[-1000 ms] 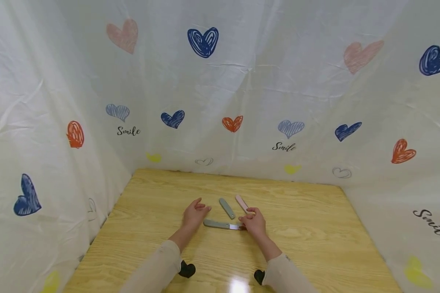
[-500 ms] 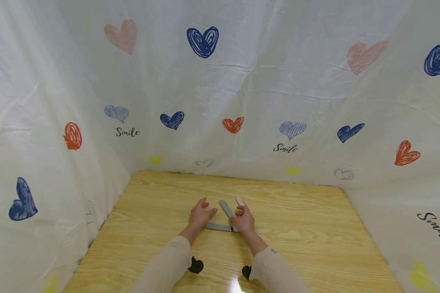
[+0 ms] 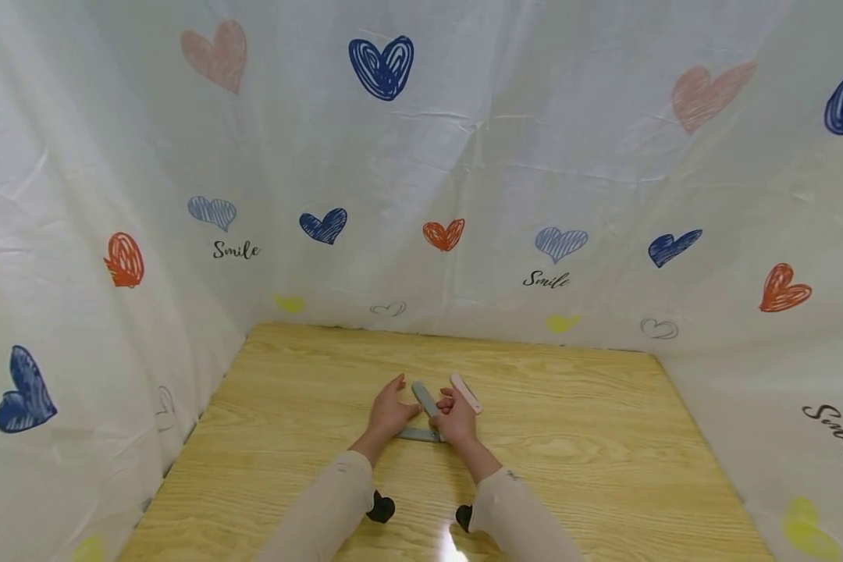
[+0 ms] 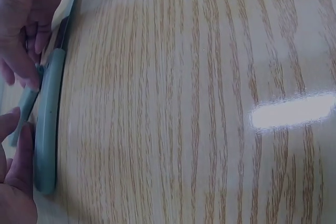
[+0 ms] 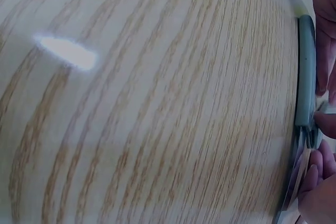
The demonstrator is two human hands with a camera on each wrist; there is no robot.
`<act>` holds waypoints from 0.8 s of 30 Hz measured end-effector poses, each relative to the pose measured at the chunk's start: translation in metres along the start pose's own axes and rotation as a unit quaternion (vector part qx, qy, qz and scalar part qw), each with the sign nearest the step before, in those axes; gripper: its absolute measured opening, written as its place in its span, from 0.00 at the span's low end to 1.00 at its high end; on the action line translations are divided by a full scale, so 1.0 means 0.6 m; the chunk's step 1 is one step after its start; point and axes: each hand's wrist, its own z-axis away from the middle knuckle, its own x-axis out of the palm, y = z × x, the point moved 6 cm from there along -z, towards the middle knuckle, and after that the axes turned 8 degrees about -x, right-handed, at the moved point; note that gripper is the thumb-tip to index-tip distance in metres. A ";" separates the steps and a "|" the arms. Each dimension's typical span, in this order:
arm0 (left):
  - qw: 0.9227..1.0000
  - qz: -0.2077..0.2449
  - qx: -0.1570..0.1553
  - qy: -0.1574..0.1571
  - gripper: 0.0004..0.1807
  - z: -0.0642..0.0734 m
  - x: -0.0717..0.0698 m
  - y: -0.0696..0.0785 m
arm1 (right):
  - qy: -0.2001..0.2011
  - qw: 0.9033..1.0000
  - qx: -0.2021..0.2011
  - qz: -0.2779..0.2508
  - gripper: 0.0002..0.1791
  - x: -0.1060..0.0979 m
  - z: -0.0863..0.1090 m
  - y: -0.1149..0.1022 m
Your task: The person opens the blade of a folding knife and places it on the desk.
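A grey-green folding knife (image 3: 418, 435) lies crosswise on the table with its blade out; its handle (image 4: 50, 124) and dark-looking blade (image 4: 62, 32) show in the left wrist view. Just beyond it, a second, folded grey-green knife (image 3: 424, 396) lies at a slant. My right hand (image 3: 458, 421) pinches the near end of that folded knife, its other fingers curled above the open blade. My left hand (image 3: 389, 412) is at the folded knife's left side, fingers parted and thumb tip right beside it. A pink folded knife (image 3: 467, 393) lies beyond my right hand.
The wood-grain table (image 3: 569, 453) carries the knives and reflects a bright light near its front. A white curtain (image 3: 492, 172) printed with hearts encloses the back and both sides. Dark heart-shaped pieces (image 3: 381, 507) hang at the sleeves.
My right hand has moved left from the blade tip and the pink knife to the folded green knife, which has shifted slightly left. My left hand has come in to the right.
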 end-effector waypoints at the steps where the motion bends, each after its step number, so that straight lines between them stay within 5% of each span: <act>1: 1.000 -0.002 0.002 0.001 0.41 0.000 0.000 0.001 | -0.004 1.000 -0.004 0.005 0.33 0.002 0.000 0.000; 12: 1.000 0.004 0.003 -0.001 0.39 -0.001 0.000 0.000 | -0.056 0.994 -0.053 0.071 0.37 0.012 -0.001 -0.008; 24: 0.998 0.053 -0.004 -0.018 0.31 0.005 -0.006 -0.001 | -0.074 0.991 -0.045 -0.100 0.33 -0.027 0.006 -0.023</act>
